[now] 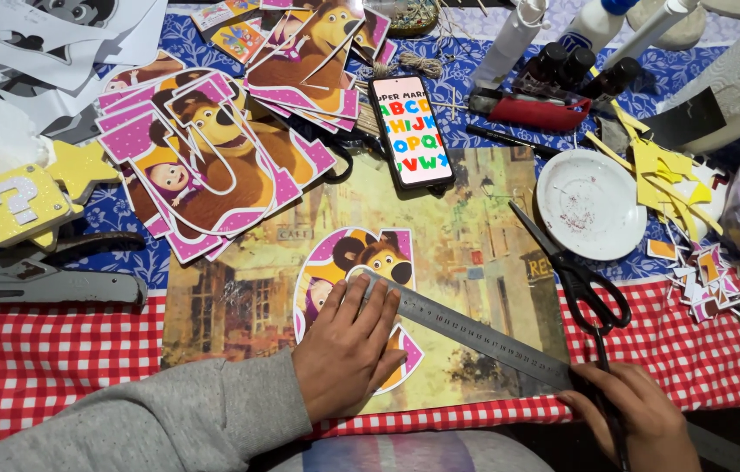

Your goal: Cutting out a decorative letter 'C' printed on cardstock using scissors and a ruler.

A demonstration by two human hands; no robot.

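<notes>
Pressing flat, the left hand [348, 345] spreads its fingers open over the cartoon cut-out [361, 271] and the near end of the steel ruler [466, 328], both lying on the picture mat [239, 306] at the worktop's front edge. Steady, even pressure along the ruler should keep it from pivoting (it runs diagonally). The right hand [636, 411] is clenched around a thin dark tool [610, 402]; its tip and kind are hard to make out, and the wrist is cut off.
</notes>
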